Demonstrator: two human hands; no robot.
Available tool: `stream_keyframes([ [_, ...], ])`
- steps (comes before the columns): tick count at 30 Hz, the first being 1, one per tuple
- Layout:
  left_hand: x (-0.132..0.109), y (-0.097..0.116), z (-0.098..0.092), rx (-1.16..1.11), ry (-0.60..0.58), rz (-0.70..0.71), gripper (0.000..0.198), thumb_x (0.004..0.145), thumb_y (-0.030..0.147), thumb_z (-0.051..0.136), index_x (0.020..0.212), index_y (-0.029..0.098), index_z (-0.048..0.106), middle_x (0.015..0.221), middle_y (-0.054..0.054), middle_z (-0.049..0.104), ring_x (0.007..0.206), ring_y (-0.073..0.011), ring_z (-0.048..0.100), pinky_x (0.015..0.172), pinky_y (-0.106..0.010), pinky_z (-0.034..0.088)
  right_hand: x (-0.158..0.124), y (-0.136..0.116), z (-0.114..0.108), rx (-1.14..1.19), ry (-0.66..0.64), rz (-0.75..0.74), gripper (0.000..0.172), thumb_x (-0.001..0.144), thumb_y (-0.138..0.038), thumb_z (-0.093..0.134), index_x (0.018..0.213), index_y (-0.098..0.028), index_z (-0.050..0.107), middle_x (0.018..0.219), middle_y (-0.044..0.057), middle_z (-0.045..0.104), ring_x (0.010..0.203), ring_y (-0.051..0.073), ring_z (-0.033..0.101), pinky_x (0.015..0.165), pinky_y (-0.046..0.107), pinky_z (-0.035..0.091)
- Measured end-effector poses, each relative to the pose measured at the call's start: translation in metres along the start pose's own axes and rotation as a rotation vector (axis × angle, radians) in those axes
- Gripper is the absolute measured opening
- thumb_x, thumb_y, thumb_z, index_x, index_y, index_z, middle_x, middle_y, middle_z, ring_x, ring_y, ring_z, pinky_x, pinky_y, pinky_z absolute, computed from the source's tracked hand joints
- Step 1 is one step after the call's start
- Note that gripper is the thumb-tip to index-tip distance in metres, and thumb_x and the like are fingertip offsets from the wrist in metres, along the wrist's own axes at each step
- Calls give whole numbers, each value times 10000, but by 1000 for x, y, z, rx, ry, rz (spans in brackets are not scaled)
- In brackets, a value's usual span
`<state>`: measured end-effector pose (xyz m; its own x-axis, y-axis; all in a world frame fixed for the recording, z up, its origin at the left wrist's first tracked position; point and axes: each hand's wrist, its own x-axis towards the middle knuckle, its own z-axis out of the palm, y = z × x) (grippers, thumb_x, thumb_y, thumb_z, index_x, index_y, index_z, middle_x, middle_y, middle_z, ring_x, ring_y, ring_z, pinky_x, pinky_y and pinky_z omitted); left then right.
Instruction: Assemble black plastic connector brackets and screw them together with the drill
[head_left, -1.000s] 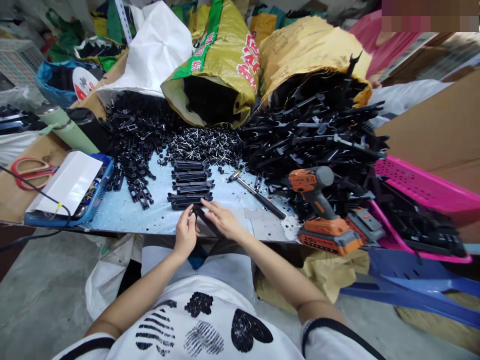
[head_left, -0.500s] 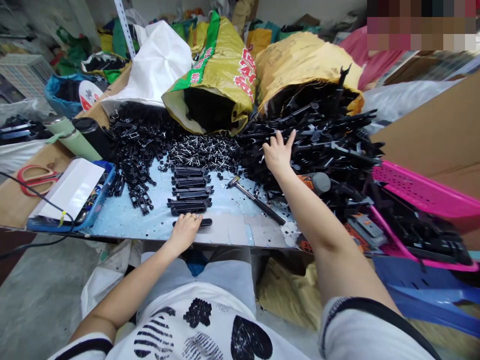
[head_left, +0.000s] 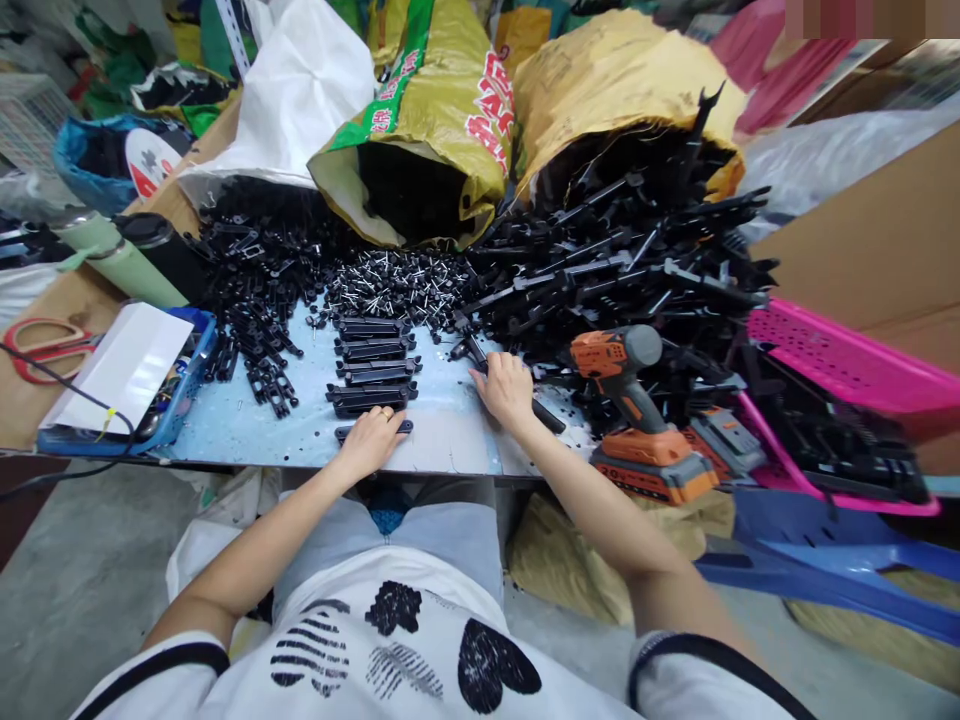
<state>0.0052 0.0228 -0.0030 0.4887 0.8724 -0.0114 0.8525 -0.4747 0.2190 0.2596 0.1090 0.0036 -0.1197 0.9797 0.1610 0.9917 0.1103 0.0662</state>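
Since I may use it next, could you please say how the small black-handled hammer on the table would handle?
The small black-handled hammer likely feels head-heavy, its head jutting past the right hand. The slim straight handle looks stiff, and its crosswise head should stop it rolling.

Small assembly workshop; sacks [head_left: 435, 110] of black plastic parts [head_left: 630, 260], cordless drill [head_left: 637, 400], cluttered bench [head_left: 450, 425]
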Motion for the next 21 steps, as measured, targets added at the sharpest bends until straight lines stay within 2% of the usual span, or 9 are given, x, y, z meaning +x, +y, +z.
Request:
stream_keyframes([
  [3,1,1,2,8,8,-2,325,915,280,479,1213,155,505,1022,-103,580,944,-230,521,773,-337,425,15,-9,6,34,-26,70,361,937,-390,404,1097,-84,509,1065,182,549,1007,289,438,776,343,329],
  [7,3,3,3,26,22,-12,303,919,284,475,1194,163,515,971,-92,585,919,-220,531,759,-330,423,27,-14,-3,88,-112,108,301,954,-304,371,1076,-81,531,1064,183,574,1002,277,496,776,329,360],
  [10,3,4,2,38,19,-10,313,908,293,495,1192,163,518,976,-88,588,920,-219,531,758,-322,427,15,-9,-12,218,-157,109,323,968,-331,354,1158,-123,513,1089,153,594,952,244,562,748,296,386],
  [12,3,3,2,31,13,3,328,906,306,498,1201,164,513,1003,-90,583,939,-222,526,768,-321,429,2,-2,-17,320,-242,68,353,961,-379,391,1194,-138,502,1062,131,623,925,224,593,749,275,395],
  [14,3,1,2,22,1,23,333,914,314,479,1208,161,508,1021,-94,578,954,-226,521,777,-326,430,-8,4,-22,356,-344,-5,366,943,-427,432,1147,-142,536,988,114,656,903,218,612,741,260,400],
  [16,4,1,2,15,-16,40,328,923,307,459,1210,155,506,1023,-96,577,955,-227,518,780,-332,432,-15,8,-28,298,-421,-56,352,945,-446,422,1064,-151,571,913,105,672,863,221,627,710,256,400],
  [18,5,1,2,4,-25,42,324,924,300,455,1210,155,507,1024,-95,578,952,-225,517,781,-334,434,-18,9,-37,168,-439,-56,343,960,-426,385,1012,-150,582,888,114,673,825,227,636,671,260,395],
  [21,5,1,1,-12,-20,35,321,922,300,461,1211,166,506,1025,-94,578,952,-221,515,793,-338,434,-20,7,-53,3,-325,-59,348,968,-413,354,1033,-149,572,929,131,660,813,233,636,633,265,386],
])
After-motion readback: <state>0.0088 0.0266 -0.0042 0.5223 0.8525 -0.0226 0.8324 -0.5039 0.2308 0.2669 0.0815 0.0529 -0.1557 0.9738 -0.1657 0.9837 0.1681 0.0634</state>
